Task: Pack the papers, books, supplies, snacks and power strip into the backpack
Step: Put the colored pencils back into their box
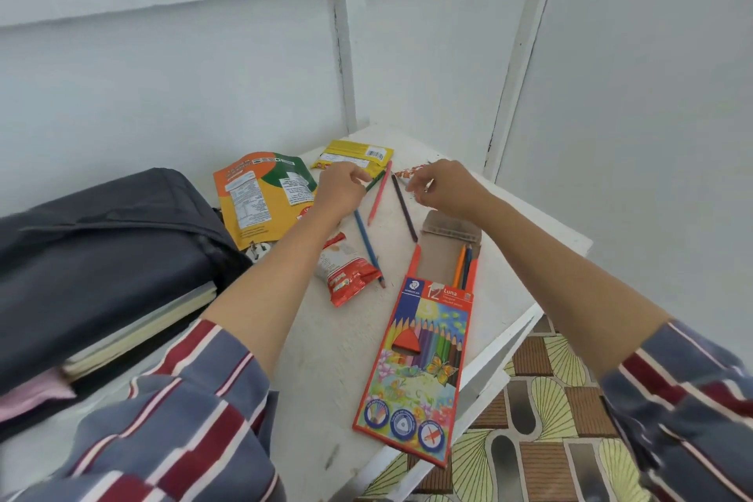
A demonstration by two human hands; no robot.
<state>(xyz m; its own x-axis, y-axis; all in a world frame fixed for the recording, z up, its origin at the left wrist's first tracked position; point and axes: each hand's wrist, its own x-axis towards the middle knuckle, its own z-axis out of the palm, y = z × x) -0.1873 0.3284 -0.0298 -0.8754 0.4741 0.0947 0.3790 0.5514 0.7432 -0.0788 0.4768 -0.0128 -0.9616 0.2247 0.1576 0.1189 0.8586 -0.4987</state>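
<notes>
backpack point(102, 257): cut off by the picture's edge at 9 o'clock; its far side cannot be seen.
books point(142, 322): only page edges show under the backpack's flap; covers hidden.
pink item point(32, 395): mostly cut off by the picture's edge; cannot tell what it is.
white plug point(257, 249): mostly hidden under the orange pouch point(260, 196); its cord is not visible.
green pencil point(375, 180): its lower part is hidden behind the left hand point(340, 189).
right hand point(446, 187): blurred; whether its grip closes on anything cannot be told.
pouch print: too small to read.
sleeves point(183, 432): cut off at 6 o'clock.
</notes>
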